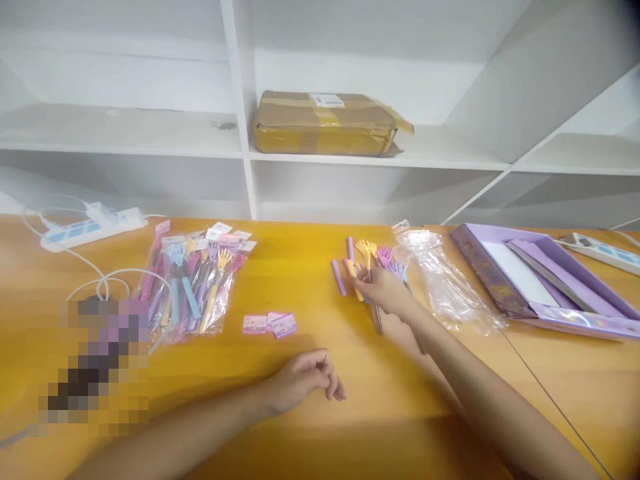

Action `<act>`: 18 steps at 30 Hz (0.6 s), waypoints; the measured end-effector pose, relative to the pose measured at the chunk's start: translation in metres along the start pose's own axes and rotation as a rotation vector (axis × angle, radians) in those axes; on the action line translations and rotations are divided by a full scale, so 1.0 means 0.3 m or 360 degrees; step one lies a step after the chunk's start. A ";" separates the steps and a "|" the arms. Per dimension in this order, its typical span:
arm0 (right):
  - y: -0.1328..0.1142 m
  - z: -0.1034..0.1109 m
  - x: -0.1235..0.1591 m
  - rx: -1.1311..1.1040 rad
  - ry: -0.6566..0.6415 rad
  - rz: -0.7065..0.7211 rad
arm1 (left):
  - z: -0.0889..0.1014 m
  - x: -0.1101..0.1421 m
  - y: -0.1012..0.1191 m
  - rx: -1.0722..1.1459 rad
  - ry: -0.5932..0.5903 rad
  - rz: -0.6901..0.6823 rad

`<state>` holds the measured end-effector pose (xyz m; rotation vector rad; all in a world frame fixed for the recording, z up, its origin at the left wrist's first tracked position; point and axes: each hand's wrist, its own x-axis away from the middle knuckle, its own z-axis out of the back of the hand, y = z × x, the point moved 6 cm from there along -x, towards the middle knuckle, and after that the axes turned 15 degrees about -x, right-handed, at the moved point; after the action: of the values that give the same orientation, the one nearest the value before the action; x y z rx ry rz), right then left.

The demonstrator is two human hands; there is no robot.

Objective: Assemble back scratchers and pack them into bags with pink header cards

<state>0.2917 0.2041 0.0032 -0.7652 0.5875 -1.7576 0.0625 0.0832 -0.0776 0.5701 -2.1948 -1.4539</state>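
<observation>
My right hand (384, 290) reaches into a small group of loose back scratchers, its fingers closed around a back scratcher with a yellow claw head (366, 249) and a thin metal rod. Beside it lie a pink claw head (385, 256) and a bluish-purple claw head (399, 269). Two purple tubes (339, 278) rest just left of the hand. My left hand (306, 381) hovers low over the table, fingers loosely bent and holding nothing. Small pink printed cards (271, 323) lie beyond it. Several bagged back scratchers (200, 287) are piled to the left.
Crumpled clear plastic bags (445, 280) lie right of the loose pieces, next to an open purple box (500, 267). Power strips (93, 227) with white cables sit at both sides. Behind the table (295, 267), a white shelf holds a taped cardboard box (325, 123).
</observation>
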 end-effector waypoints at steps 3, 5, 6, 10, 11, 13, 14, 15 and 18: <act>0.007 -0.014 -0.012 0.0044 0.0043 0.0000 | 0.003 -0.005 -0.014 0.0035 -0.0029 -0.0016; 0.025 0.010 -0.010 0.0071 0.0116 0.0008 | 0.001 -0.006 -0.012 0.0018 -0.0046 0.0009; 0.038 0.035 -0.009 0.0080 0.0158 0.0016 | 0.001 -0.005 -0.009 0.0003 -0.0052 0.0029; 0.099 0.182 -0.024 0.0169 0.0254 0.0030 | 0.002 -0.004 0.007 -0.0055 -0.0047 0.0112; 0.116 0.218 -0.033 0.0217 0.0259 0.0016 | 0.003 -0.004 0.009 -0.0054 -0.0049 0.0125; 0.148 0.274 -0.051 0.0347 0.0307 -0.0036 | 0.001 -0.005 0.015 -0.0033 -0.0067 0.0135; 0.161 0.291 -0.060 0.0422 0.0351 -0.0063 | 0.000 -0.005 0.018 -0.0033 -0.0078 0.0141; 0.172 0.298 -0.068 0.0497 0.0399 -0.0085 | -0.002 -0.004 0.022 -0.0044 -0.0088 0.0146; 0.188 0.263 -0.089 0.0679 0.0479 -0.0108 | -0.004 0.000 0.033 -0.0107 -0.0081 0.0176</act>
<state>0.3916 0.2112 0.0104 -0.2282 0.3635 -1.9878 0.0623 0.0859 -0.0682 0.3864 -2.1706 -1.4927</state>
